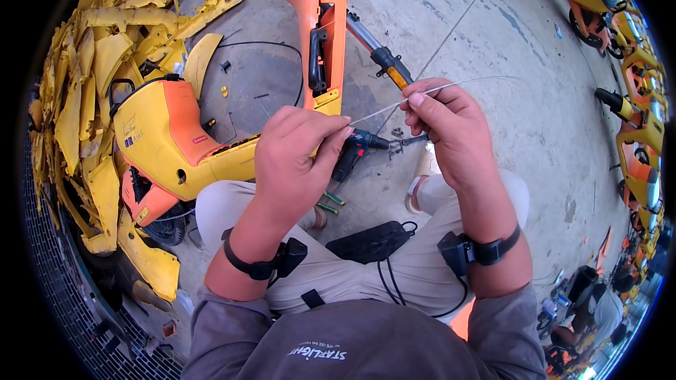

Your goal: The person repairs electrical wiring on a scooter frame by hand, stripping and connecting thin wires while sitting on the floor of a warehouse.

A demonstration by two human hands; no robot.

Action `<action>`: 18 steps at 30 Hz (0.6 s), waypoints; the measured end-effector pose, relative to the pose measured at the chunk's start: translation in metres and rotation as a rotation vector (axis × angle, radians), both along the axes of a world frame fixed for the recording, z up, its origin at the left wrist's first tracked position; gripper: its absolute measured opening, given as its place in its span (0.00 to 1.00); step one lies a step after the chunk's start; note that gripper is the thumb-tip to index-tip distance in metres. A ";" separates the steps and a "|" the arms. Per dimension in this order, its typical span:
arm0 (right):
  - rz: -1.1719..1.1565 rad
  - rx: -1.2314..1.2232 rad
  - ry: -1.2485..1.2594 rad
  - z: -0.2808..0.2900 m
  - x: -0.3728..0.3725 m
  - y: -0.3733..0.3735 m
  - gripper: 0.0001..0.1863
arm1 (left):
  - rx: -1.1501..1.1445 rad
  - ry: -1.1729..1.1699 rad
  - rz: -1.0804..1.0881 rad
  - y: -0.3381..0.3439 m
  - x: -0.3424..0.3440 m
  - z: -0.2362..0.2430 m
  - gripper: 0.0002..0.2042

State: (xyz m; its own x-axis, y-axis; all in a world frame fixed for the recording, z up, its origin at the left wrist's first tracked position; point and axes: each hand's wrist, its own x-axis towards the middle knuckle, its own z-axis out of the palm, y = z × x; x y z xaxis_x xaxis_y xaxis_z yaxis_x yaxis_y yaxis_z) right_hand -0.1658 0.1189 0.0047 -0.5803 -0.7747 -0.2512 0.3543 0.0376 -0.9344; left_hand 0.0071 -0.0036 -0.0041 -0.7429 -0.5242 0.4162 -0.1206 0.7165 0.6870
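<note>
My left hand (299,151) pinches a thin pale wire (380,112) between thumb and fingertips. My right hand (454,130) grips the same wire higher up and to the right, and its loose end reaches out rightward beyond the fingers. Below the wire, a black cordless drill (352,153) lies on the floor, with green-handled pliers (332,197) nearer my legs. Just beyond my hands stand an orange and yellow scooter body (193,127) and a fork tube (364,34) with an amber reflector. A black pouch (366,243) rests between my legs.
A large pile of yellow plastic panels (98,98) fills the left side. Yellow and orange scooters (634,134) stand in a row along the right. A person (598,309) is at the lower right among scattered parts (560,313). The concrete floor (528,169) lies around me.
</note>
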 end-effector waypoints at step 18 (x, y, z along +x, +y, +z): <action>0.082 0.003 0.171 0.000 -0.004 0.004 0.09 | 0.870 -0.248 -0.137 -0.010 0.021 0.003 0.09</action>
State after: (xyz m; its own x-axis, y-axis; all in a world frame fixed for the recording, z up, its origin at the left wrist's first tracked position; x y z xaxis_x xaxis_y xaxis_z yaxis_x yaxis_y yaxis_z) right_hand -0.1700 0.1231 0.0051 -0.5498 -0.8204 -0.1569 0.1857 0.0631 -0.9806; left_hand 0.0285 -0.0135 -0.0006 -0.8372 -0.4790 -0.2639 -0.2885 -0.0231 0.9572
